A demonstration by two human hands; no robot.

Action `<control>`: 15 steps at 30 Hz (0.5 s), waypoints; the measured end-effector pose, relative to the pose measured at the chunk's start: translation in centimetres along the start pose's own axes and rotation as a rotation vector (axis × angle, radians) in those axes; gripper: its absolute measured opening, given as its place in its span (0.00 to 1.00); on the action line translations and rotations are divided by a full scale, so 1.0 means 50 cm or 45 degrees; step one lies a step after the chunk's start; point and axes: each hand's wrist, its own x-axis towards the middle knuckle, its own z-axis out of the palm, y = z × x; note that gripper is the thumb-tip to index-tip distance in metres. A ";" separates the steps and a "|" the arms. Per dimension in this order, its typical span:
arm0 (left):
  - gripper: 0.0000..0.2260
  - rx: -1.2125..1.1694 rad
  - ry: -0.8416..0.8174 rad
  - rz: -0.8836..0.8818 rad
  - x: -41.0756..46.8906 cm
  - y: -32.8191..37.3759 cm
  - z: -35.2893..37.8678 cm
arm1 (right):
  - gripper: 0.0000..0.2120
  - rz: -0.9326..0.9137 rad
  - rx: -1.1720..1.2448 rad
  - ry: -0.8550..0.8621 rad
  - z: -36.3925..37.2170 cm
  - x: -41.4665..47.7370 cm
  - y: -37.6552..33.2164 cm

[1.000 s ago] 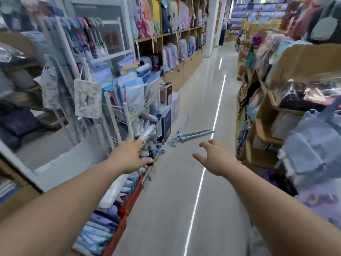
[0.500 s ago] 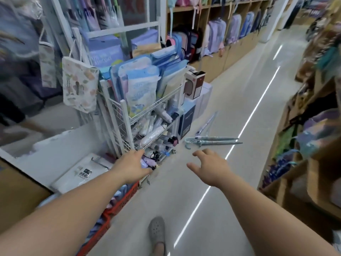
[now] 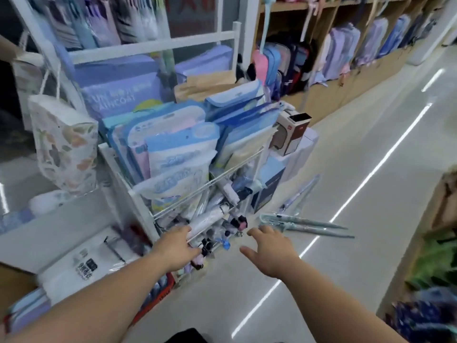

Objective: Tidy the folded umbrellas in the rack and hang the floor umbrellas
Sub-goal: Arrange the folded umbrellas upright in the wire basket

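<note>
A white wire rack stands at the left of the aisle. Its lower basket holds several folded umbrellas in clear sleeves, lying jumbled. My left hand reaches into that basket and touches a white folded umbrella; whether the fingers curl round it is not clear. My right hand hovers open just right of the rack, holding nothing. Long pale green umbrellas lie on the floor just beyond my right hand, and a lilac one lies near the rack's far end.
Blue raincoat packs fill the rack's upper basket. A floral bag hangs at its left. Boxes stand behind the rack. A red crate sits below. Backpack shelves line the aisle; more shelving is at right.
The view has dropped and closed in on the rack. Both hands have moved forward toward the lower basket, and the floor umbrellas now lie close to my right hand.
</note>
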 end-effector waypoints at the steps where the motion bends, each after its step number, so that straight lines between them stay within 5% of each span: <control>1: 0.32 -0.015 0.019 -0.031 0.025 0.004 -0.002 | 0.30 -0.025 -0.005 -0.019 -0.004 0.045 0.014; 15: 0.34 -0.411 0.214 -0.677 0.200 0.062 0.156 | 0.26 -0.527 -0.135 -0.330 0.022 0.523 0.104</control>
